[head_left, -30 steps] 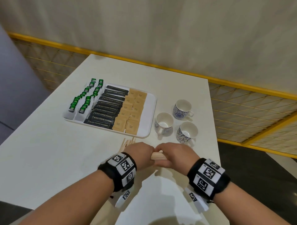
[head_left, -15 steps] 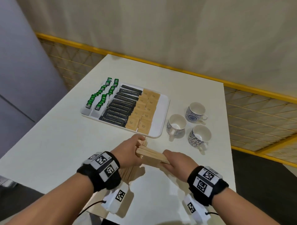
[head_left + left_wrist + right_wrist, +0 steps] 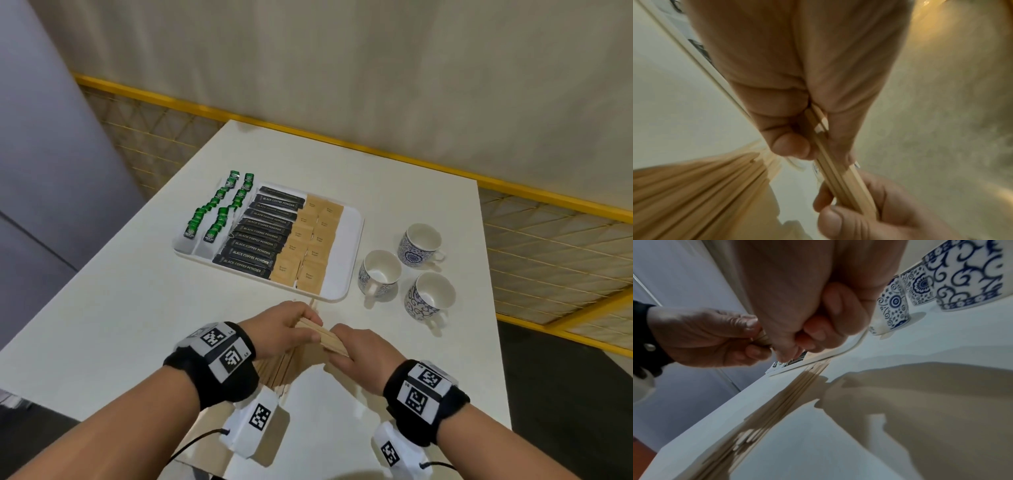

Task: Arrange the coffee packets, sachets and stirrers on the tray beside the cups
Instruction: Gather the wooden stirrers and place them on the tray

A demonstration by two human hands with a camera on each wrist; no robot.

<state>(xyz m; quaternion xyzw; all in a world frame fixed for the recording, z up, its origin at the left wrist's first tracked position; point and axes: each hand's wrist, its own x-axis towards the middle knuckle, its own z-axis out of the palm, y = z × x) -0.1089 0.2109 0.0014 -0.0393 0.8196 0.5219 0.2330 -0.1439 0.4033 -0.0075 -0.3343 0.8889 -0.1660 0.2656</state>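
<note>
Both hands hold one small bundle of wooden stirrers (image 3: 320, 335) just above the table: my left hand (image 3: 291, 329) grips its far end, my right hand (image 3: 356, 353) its near end. The left wrist view shows the bundle (image 3: 838, 175) pinched between thumb and fingers of each hand. A larger pile of stirrers (image 3: 277, 370) lies on the table under my left hand, also seen as the pile (image 3: 777, 402). The white tray (image 3: 352, 246) holds green sachets (image 3: 219, 212), black coffee packets (image 3: 263, 233) and brown sachets (image 3: 313, 240) in rows. Three blue-patterned cups (image 3: 404, 270) stand right of it.
The white table (image 3: 102, 325) ends close behind my wrists and at the right past the cups. A yellow mesh railing (image 3: 548, 240) runs behind and right of it. A grey panel (image 3: 41, 171) stands at the left.
The bundle held between both hands has turned from level to slanting, far end to the left. The camera view has shifted left and back; the hands stay near the tray's front edge.
</note>
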